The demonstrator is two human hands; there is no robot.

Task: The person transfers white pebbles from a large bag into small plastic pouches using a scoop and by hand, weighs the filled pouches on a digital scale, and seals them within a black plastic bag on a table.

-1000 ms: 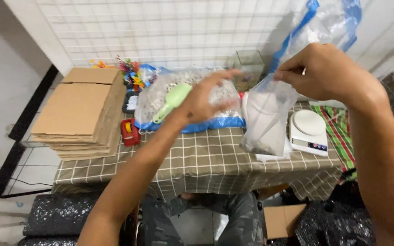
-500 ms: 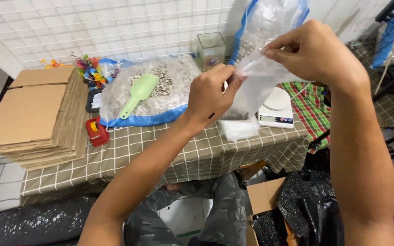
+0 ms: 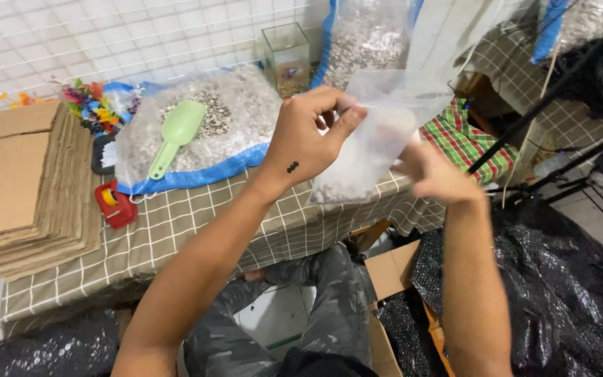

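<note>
While the left hand (image 3: pixel 308 136) pinches the clear bag (image 3: pixel 371 139), the right hand (image 3: pixel 434 174) grips its side.

Bright even indoor light, soft shadows, motion blur on right hand (image 3: pixel 433 176)

The counter (image 3: pixel 176 230) wears a checked cloth. On it lie a stack of flat cardboard (image 3: pixel 22 188) at the left, a red tape dispenser (image 3: pixel 114 204) beside it, and an open sack of gravel (image 3: pixel 204 132) with a green scoop (image 3: pixel 178 135) resting on top. A small glass tank (image 3: pixel 286 56) stands at the back.
</note>
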